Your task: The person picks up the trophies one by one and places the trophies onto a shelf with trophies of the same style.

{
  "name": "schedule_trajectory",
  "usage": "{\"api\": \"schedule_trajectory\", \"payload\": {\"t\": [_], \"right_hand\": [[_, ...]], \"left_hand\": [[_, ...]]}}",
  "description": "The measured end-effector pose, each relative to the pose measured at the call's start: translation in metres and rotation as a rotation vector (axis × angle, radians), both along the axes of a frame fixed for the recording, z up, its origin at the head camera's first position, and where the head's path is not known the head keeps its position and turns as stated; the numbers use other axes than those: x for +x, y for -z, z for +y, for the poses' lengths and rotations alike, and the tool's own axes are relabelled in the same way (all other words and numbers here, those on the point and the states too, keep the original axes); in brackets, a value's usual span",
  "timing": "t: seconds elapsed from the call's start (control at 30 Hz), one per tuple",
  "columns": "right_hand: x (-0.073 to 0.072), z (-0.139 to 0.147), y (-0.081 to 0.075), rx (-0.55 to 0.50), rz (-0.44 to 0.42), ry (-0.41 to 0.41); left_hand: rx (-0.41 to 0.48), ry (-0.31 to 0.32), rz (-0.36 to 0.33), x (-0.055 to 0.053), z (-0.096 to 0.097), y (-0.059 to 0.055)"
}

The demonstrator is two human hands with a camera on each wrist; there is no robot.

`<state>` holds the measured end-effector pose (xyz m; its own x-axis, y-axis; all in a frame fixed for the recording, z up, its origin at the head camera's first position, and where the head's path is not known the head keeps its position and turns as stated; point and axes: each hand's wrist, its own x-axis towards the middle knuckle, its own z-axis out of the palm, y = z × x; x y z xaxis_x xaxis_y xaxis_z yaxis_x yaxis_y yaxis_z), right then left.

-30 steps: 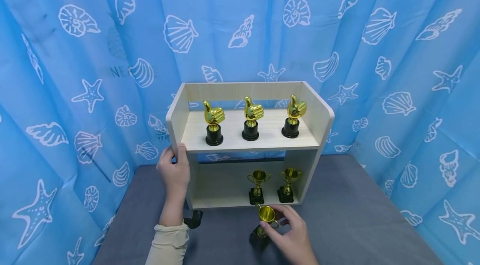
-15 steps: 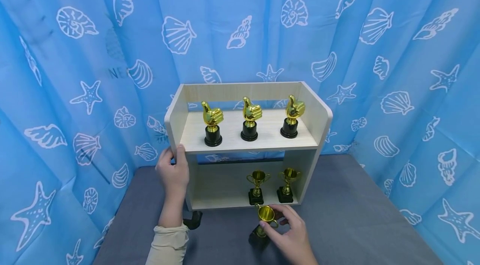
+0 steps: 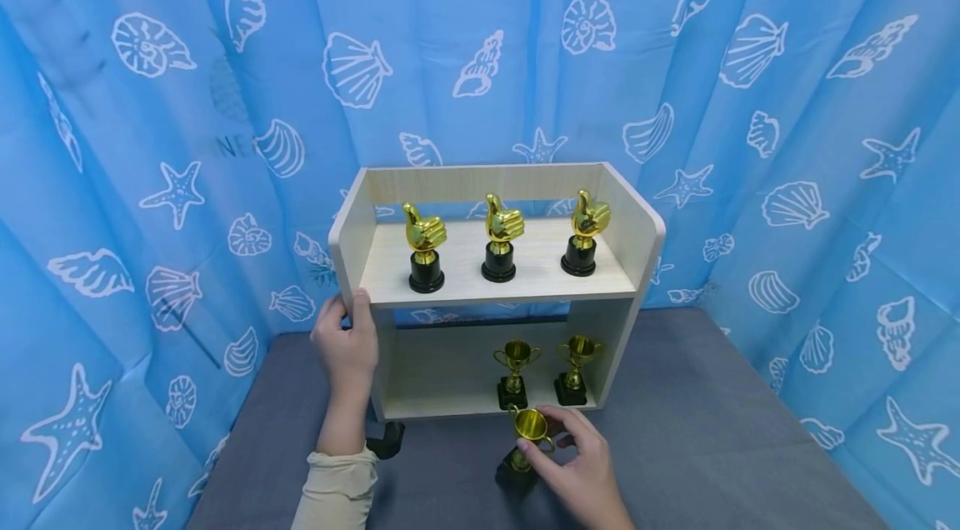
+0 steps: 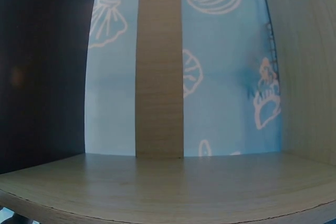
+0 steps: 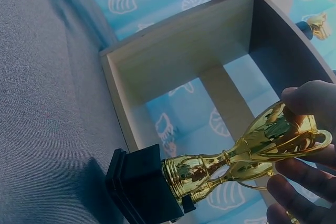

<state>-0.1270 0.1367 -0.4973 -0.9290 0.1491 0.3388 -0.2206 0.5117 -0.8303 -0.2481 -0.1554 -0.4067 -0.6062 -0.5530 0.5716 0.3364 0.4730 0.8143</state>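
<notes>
My left hand (image 3: 347,342) grips the left side panel of a pale wooden two-tier shelf (image 3: 442,380), thumb at its front edge. In front of the lower tier, my right hand (image 3: 581,463) pinches a gold two-handled trophy cup (image 3: 531,425) by its bowl. Its square black base (image 5: 142,184) points down toward the cloth, and the trophy leans in the head view. Two matching trophy cups, one near the middle (image 3: 517,357) and one at the right (image 3: 581,351), stand upright on the lower tier. The left wrist view shows the shelf's interior board (image 4: 173,187).
On the upper tier stand three gold thumbs-up trophies, left (image 3: 426,235), middle (image 3: 504,223) and right (image 3: 591,217), on round black bases. A grey cloth (image 3: 697,430) covers the table. A blue shell-print curtain (image 3: 480,38) hangs behind and at both sides.
My right hand and the trophy cup have shifted very slightly to the left and toward the shelf. The left hand keeps its hold on the side panel.
</notes>
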Motion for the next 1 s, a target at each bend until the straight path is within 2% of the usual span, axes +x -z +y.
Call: {"api": "schedule_trajectory", "payload": {"t": [0.27,0.63,1.0], "right_hand": [[-0.0024,-0.0015,0.0017,-0.001,0.009,-0.009],[-0.0023,-0.0031,0.0002,-0.008,0.028,-0.02],[-0.0038,-0.0048,-0.0015,0.012,0.068,-0.026]], "left_hand": [[0.03,0.031,-0.008,0.0006,-0.0004,-0.0004],[0.027,0.02,-0.02,0.001,-0.0015,0.0006],[0.004,0.002,0.001,-0.0014,-0.0011,0.0026]]}}
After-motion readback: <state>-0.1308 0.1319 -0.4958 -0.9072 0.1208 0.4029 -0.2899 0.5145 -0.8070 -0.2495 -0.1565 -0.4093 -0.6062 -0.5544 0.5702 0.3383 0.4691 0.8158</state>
